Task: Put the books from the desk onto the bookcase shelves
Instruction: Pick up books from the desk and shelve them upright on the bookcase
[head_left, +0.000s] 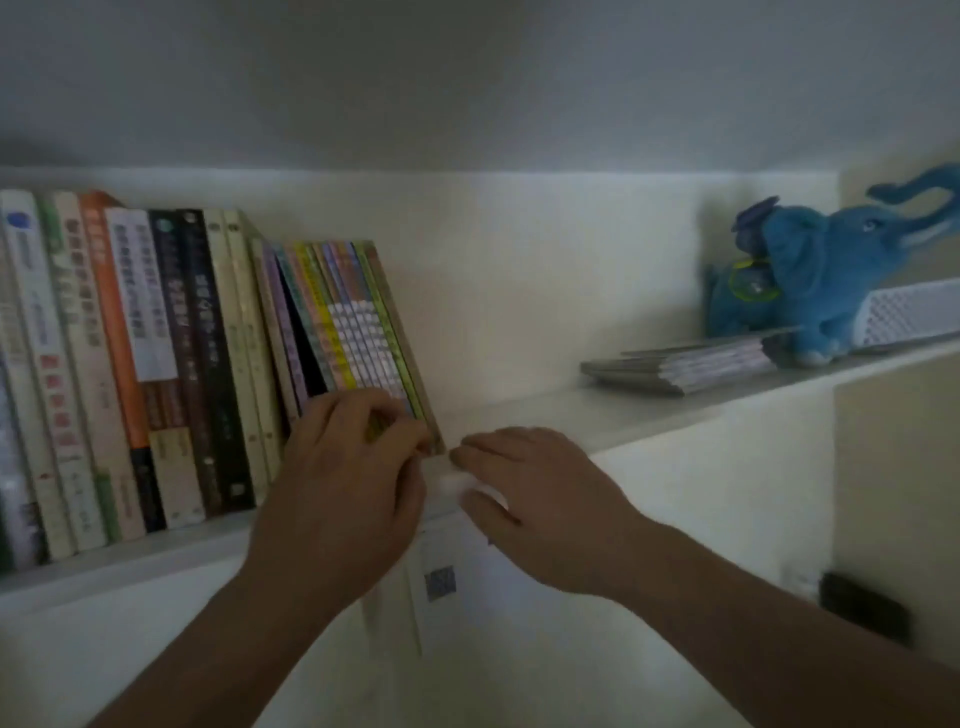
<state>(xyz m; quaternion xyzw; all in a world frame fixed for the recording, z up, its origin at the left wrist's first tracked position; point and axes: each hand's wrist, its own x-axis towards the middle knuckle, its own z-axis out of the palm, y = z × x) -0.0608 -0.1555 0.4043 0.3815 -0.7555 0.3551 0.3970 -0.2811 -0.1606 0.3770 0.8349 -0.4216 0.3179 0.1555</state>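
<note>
While books (332, 332) lean on the shelf (597, 410), both hands touch them.

book spines (156, 332): printed characters, too blurred to read | white sheet (452, 571) below the shelf: square code mark, unreadable | no legible text elsewhere

Both bare forearms come up from the bottom corners toward mid-frame. Left hand (343, 478) has its fingers curled, knuckles up; right hand (535, 499) sits just beside it, fingers bent, palm down.
</note>
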